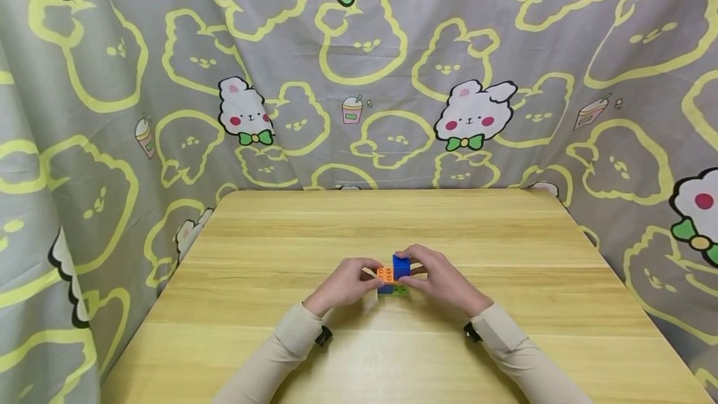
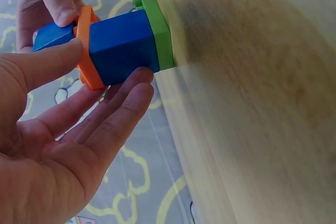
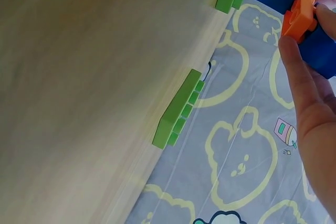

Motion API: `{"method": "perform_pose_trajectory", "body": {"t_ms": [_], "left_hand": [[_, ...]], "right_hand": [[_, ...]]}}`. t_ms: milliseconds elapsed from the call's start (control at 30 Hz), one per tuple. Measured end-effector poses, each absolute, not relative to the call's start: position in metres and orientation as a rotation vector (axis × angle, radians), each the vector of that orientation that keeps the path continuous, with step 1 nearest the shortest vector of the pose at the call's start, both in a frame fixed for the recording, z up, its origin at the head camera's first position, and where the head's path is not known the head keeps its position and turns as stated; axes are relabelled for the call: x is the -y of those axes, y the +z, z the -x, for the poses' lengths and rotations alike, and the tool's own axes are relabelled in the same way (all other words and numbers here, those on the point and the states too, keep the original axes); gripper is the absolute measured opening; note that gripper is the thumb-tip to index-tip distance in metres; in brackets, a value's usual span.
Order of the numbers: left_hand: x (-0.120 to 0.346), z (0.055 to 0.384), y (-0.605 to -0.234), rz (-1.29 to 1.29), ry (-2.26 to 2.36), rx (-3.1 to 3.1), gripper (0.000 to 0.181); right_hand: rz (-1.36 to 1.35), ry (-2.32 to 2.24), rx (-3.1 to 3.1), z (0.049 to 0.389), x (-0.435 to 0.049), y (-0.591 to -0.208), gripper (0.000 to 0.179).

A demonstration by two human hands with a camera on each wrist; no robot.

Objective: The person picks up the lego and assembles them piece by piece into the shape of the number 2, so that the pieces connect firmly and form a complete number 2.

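Observation:
A small stack stands on the table. Its base is a green building plate (image 2: 157, 30), on which sits a blue block (image 2: 123, 45). Across the top of that block lies a flat orange brick (image 1: 384, 274), its studs facing up. My left hand (image 1: 346, 282) pinches the orange brick between thumb and fingers, with some fingertips beside the blue block. My right hand (image 1: 443, 279) grips a second blue block (image 1: 401, 265) at the orange brick's right end. Fingers partly cover where these two meet, so I cannot tell whether they are joined.
Another green studded plate (image 3: 178, 109) lies on the table in the right wrist view, apart from the stack; the head view does not show it. The wooden table (image 1: 392, 223) ends at a patterned grey curtain (image 1: 392, 105) behind and at the sides.

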State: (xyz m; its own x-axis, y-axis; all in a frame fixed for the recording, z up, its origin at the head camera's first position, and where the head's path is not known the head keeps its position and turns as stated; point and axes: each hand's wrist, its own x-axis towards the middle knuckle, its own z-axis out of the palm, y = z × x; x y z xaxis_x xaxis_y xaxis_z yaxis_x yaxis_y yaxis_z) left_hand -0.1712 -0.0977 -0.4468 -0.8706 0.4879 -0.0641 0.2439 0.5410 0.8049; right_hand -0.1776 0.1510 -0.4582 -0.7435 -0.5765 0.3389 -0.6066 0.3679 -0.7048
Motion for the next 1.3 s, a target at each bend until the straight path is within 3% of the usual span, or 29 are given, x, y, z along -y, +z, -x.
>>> {"method": "perform_pose_trajectory", "body": {"t_ms": [1300], "left_hand": [[0.0976, 0.1725, -0.4479, -0.608, 1.243, -2.494, 0.032]], "right_hand": [[-1.106, 1.345, 2.563, 0.1762, -0.1492, -0.4562, 0.037]]}}
